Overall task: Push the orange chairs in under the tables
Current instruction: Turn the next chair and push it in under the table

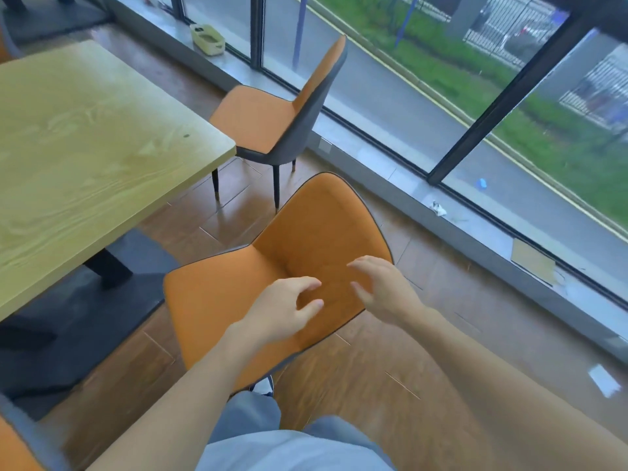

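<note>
Both hands hover over the near orange chair (238,300), left hand (282,311) and right hand (380,290) with grips apart, fingers loosely curled, holding nothing. That chair stands off the table (85,147) corner; the far orange chair (272,120) sits by its far edge.

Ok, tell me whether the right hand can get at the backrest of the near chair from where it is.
Probably yes: the right hand hovers open just over the near chair, with nothing between its fingers and the backrest.

Bare forearms, pale grey shirt (292,450), blue-grey trousers (248,419), white shoe (263,385).
</note>
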